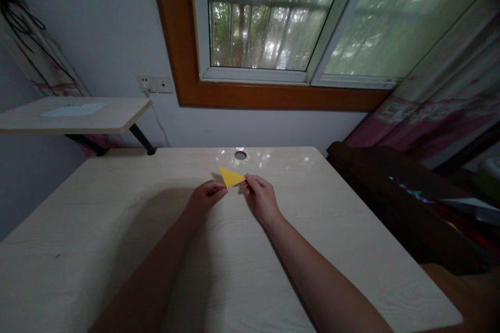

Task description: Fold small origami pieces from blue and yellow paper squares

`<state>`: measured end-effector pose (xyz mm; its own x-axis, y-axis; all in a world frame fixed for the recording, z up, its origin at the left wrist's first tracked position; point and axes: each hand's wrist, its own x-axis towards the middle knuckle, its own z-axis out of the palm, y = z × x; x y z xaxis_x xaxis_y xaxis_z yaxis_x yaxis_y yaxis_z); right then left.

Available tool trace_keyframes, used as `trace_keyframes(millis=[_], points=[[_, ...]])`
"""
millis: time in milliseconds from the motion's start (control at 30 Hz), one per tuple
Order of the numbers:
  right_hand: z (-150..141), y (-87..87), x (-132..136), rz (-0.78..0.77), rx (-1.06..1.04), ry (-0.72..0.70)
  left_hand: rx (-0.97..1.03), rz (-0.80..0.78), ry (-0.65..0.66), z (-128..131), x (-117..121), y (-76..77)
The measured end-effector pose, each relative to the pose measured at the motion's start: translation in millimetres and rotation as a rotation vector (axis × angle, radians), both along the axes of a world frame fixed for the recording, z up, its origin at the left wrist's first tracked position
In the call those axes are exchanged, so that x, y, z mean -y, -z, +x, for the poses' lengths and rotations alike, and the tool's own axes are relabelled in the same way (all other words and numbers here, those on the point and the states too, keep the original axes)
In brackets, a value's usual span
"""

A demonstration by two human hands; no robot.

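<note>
A small yellow triangle of what looks like folded paper [231, 177] is held up between my two hands, near the far side of the pale wooden desk [250, 260]. My left hand [203, 200] pinches its lower corner between thumb and fingers. On the other side, my right hand [262, 196] grips the right-hand tip. The third corner points up and to the left, free of both hands. The fingertips cover the two held corners.
A round cable hole [240, 155] lies just beyond the paper. On the left stands a raised shelf [128, 117] on black legs, with a pale sheet [73, 110] on it. Dark wooden furniture [375, 182] sits right of the desk. A barred window [269, 15] is ahead.
</note>
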<state>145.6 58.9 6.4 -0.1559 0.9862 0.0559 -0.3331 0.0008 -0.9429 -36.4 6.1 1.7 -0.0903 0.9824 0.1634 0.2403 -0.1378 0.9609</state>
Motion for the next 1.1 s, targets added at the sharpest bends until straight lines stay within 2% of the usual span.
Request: trace_keyframes(millis=[133, 333, 467, 600, 700, 800, 933, 1100], points=[[0.0, -0.8, 0.9, 0.014, 0.051, -0.015, 0.012, -0.002, -0.022, 0.0, 0.1, 0.3], [0.4, -0.2, 2.0, 0.071, 0.164, -0.041, 0.071, -0.027, -0.064, 1.8, 2.4, -10.2], [-0.5, -1.1, 6.5, 0.138, 0.277, -0.108, 0.146, -0.011, -0.131, 0.3, 3.6, -13.2], [-3.5, 0.0, 12.7, 0.256, 0.416, -0.187, 0.220, 0.021, -0.180, -3.2, 3.1, -9.3], [-4.3, -0.4, 15.9, 0.379, 0.503, -0.267, 0.250, 0.039, -0.183, -4.5, 2.6, -7.4], [-3.4, -2.4, 17.2, 0.436, 0.538, -0.309, 0.259, 0.032, -0.177, -4.6, 2.4, -7.9], [-2.9, -2.4, 16.6, 0.411, 0.519, -0.259, 0.274, 0.015, -0.174, -4.1, 2.1, -8.5], [-5.4, 1.2, 16.0, 0.295, 0.365, -0.205, 0.239, -0.005, -0.181, -3.0, 2.9, -9.9]])
